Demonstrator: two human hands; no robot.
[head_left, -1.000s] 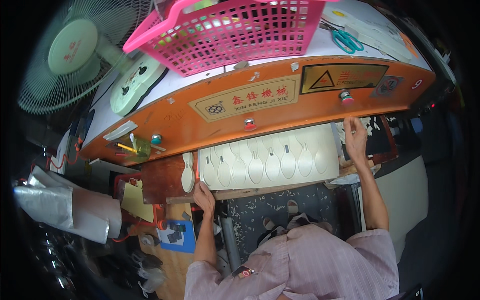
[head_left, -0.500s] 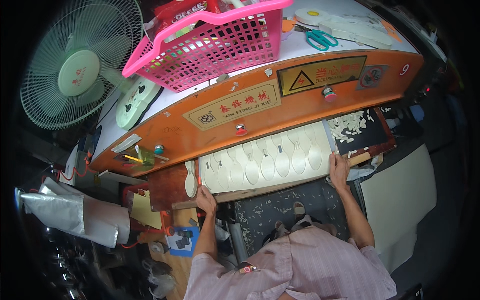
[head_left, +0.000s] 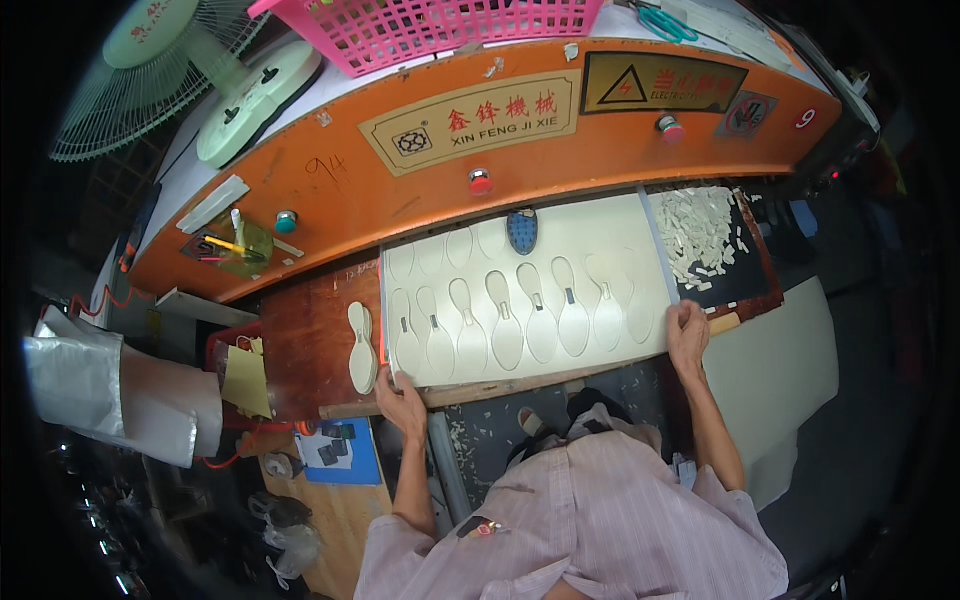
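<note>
A cream sheet (head_left: 560, 350) with rows of insole outlines cut into it lies on a thin board whose grey edge (head_left: 660, 250) shows along the right. Several outlines carry a small dark slot. My left hand (head_left: 402, 405) is closed at the front left corner of sheet and board, thumb along the edge. At the front right corner my right hand (head_left: 688, 340) curls round the board's edge. A blue insole-shaped piece (head_left: 522, 231) rests at the sheet's far side, partly under the orange machine front. Beside my left hand lies a small stack of cut insoles (head_left: 362, 350).
The orange machine beam (head_left: 330, 215) with red and green buttons spans the far side. Small cream offcuts (head_left: 700, 235) are heaped at right. A pink basket (head_left: 440, 30), a fan (head_left: 150, 80) and scissors (head_left: 665, 22) sit on top. Larger cream sheets (head_left: 770, 390) hang at right.
The sheet and board have slid out toward me between my hands, bringing another row of outlines and the blue piece into sight. The view has also tilted down.
</note>
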